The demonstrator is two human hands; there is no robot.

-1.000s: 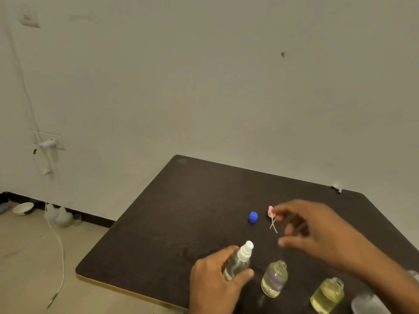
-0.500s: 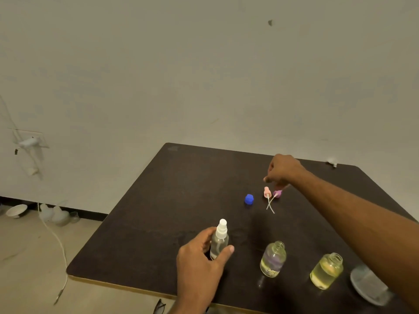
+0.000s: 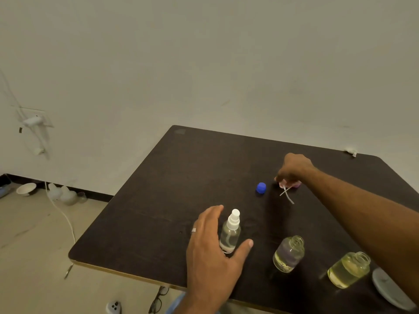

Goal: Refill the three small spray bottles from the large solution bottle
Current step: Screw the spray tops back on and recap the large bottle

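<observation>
Altogether three small bottles (image 3: 230, 236), two hands (image 3: 213, 252).

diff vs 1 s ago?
Left hand let go of the capped spray bottle, fingers now spread beside it. Right hand reached out and pinches a pink pump head. Blue cap and both open bottles stayed put.

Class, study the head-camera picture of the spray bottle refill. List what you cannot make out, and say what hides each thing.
1. Head view: what the right hand grips. Its curled fingers cover the pink and purple spray pump tops; only their crossed tubes show clearly.
2. Head view: the round whitish object at the lower right is cut off by the frame edge and crossed by the right forearm.
3. Head view: whether the open left hand touches the clear spray bottle with white pump.
</observation>
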